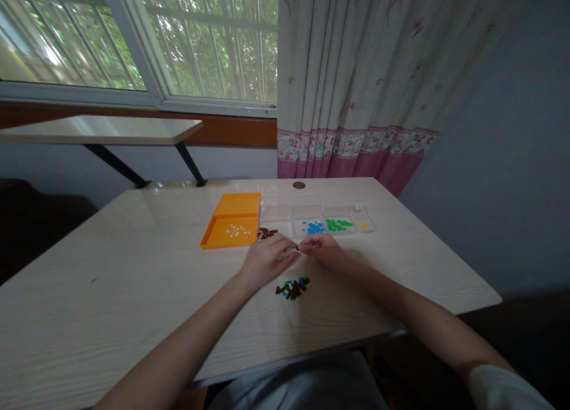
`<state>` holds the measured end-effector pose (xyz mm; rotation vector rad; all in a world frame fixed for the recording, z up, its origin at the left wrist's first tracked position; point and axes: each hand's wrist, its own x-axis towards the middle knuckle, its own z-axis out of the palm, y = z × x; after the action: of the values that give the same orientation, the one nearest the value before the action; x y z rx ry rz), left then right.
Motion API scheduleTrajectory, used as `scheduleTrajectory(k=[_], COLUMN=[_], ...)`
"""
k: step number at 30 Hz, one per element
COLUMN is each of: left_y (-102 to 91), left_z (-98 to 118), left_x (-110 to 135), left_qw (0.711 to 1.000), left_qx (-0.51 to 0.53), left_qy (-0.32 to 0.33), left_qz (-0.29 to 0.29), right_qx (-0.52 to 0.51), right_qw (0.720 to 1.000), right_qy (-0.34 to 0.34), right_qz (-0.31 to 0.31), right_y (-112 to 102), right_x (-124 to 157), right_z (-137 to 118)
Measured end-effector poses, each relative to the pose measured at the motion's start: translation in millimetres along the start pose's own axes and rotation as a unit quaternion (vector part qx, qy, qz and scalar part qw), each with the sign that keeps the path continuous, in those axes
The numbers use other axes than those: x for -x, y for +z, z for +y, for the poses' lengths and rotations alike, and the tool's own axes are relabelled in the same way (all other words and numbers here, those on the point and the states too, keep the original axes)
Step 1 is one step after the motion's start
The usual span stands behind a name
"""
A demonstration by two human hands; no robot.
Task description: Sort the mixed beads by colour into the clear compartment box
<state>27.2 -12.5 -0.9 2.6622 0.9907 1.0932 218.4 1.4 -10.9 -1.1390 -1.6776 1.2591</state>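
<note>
My left hand (272, 256) and my right hand (324, 248) meet over the middle of the table, fingertips nearly touching. Between them shows a tiny dark brown piece (297, 248), pinched by the fingers; its exact kind is too small to make out. Just below the hands lies a small pile of mixed brown, blue and green pieces (294, 288). Behind them, a clear compartment box (289, 227) holds brown pieces (267, 233), blue pieces (313, 227), green pieces (338, 224) and a few yellow pieces (363, 225).
Left of the clear box lies an opened orange case (238, 204) with white pieces (238, 230) in its near half. A raised shelf (102, 129) on black legs stands at the back left. A curtain (356, 89) hangs behind the table (133, 303).
</note>
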Motion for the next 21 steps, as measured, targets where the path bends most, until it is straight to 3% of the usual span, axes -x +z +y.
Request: scheduleTrajectory(k=[8,11,16,21], left_y=[-1.3,-3.1,-15.7,-28.3], left_z=[-0.8,-3.5,-8.4,-5.7], left_x=[0.9,1.3,0.6,-2.3], left_qw=[1.000,1.000,0.994,0.985], left_qx=[-0.003,0.005,0.038,0.039], left_qy=[0.009,-0.012,-0.063,-0.088], left_qz=[0.005,0.016,0.085,0.142], right_qx=[0.006,0.070,0.231,0.268], right_qw=[1.000,0.997,0.950,0.913], right_qy=[0.008,-0.009,-0.097,-0.110], right_qz=[-0.003,-0.026,-0.184,-0.288], right_y=[1.6,-3.2,-21.5,-30.2], right_x=[-0.9,1.3,9.9,12.8], right_z=[1.2,-0.8,-6.6,-9.9])
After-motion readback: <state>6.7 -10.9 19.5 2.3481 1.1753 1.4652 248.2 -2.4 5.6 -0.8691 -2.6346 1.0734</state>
